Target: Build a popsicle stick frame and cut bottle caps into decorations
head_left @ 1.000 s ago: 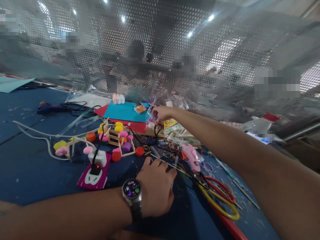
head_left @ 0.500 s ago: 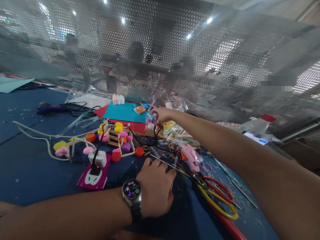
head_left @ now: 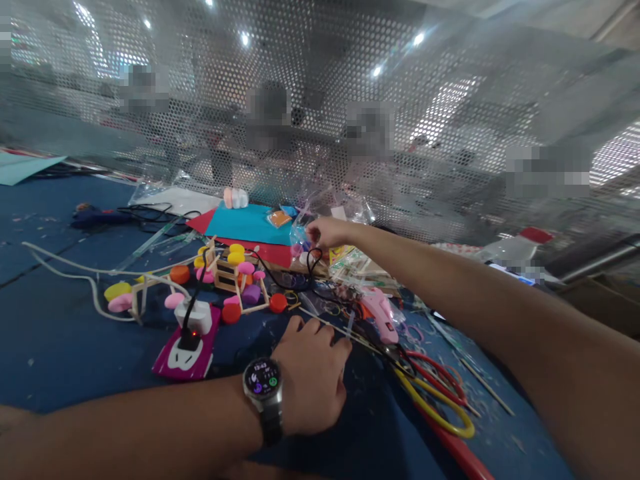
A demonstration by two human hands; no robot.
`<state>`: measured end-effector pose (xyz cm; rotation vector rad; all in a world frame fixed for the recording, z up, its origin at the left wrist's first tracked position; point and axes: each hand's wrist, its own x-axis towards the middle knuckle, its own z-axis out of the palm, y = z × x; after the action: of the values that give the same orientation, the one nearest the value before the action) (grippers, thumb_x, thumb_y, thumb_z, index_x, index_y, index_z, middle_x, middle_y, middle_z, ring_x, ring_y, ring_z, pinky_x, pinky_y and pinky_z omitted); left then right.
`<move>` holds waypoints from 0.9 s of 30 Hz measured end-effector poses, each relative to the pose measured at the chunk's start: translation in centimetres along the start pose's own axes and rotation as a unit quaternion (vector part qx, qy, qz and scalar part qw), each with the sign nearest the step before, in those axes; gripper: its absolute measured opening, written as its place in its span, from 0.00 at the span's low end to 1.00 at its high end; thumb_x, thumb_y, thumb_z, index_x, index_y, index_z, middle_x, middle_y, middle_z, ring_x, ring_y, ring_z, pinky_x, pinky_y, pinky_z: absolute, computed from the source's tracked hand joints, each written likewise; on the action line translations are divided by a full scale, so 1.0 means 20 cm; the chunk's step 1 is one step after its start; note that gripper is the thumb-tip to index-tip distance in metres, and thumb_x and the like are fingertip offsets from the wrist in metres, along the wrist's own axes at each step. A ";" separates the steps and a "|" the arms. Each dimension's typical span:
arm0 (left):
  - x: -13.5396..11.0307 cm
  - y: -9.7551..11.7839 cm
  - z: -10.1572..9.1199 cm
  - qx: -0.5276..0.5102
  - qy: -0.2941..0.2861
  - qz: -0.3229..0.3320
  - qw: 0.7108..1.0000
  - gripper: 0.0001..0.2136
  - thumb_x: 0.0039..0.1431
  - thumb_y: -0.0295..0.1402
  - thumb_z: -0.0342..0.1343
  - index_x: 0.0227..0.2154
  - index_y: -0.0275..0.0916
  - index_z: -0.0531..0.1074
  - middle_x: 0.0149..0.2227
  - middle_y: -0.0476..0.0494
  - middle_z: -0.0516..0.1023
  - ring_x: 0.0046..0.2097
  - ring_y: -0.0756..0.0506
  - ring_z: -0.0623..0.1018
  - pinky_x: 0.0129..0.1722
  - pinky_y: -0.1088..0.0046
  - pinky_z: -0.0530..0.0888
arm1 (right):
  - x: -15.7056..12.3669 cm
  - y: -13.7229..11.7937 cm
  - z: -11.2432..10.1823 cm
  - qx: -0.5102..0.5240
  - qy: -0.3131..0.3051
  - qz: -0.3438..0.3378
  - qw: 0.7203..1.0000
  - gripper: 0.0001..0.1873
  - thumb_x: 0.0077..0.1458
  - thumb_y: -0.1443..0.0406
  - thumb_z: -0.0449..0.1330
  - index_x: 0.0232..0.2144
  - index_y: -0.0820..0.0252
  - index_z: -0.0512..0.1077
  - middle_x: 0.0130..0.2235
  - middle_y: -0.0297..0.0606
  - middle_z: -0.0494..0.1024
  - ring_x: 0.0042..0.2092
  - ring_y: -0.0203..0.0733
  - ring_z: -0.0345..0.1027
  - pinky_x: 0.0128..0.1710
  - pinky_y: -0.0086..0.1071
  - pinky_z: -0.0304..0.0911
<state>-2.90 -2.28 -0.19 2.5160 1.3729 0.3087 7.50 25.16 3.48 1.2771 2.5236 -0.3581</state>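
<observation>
My left hand, with a watch on its wrist, rests knuckles-up on the blue table, fingers curled down beside thin wooden sticks. My right arm reaches far across the table. My right hand is closed in a pinch at a clear plastic bag of small coloured pieces, just past a wooden stick frame with coloured foam discs. What the fingers pinch is too small to name.
A pink glue gun, scissors with red and yellow handles, a plug on a purple card, white cable, red and blue paper sheets and a bottle with a red cap lie about. A perforated screen stands behind, with people beyond it.
My right hand has shifted slightly at the plastic bag, fingers drawing into a tighter pinch. My left hand has stayed put.
</observation>
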 end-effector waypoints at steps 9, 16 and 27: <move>0.01 -0.01 0.01 -0.006 0.015 0.004 1.000 0.15 0.61 0.34 0.53 0.48 0.37 0.75 0.46 0.36 0.80 0.49 0.34 0.76 0.50 0.48 0.70 | -0.04 0.00 -0.01 0.079 -0.024 -0.083 0.993 0.18 0.56 0.71 0.68 0.50 0.59 0.79 0.48 0.38 0.84 0.46 0.44 0.79 0.45 0.34 0.74; 0.01 0.00 0.00 -0.001 -0.008 -0.009 1.000 0.15 0.60 0.34 0.53 0.48 0.37 0.75 0.47 0.36 0.80 0.50 0.34 0.76 0.52 0.48 0.70 | -0.03 -0.02 0.00 0.026 -0.042 -0.073 0.996 0.15 0.64 0.62 0.65 0.51 0.61 0.76 0.52 0.41 0.79 0.49 0.47 0.76 0.48 0.43 0.74; 0.00 -0.02 0.02 0.005 0.031 0.010 0.999 0.14 0.60 0.34 0.53 0.46 0.37 0.75 0.44 0.36 0.80 0.47 0.34 0.77 0.49 0.49 0.71 | 0.00 -0.05 0.00 -0.040 -0.010 -0.023 0.999 0.19 0.66 0.59 0.63 0.55 0.60 0.73 0.58 0.44 0.75 0.52 0.50 0.74 0.49 0.46 0.74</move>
<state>-3.05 -2.16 -0.63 2.5514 1.3755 0.3882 6.69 24.57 3.49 1.1826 2.5267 -0.2740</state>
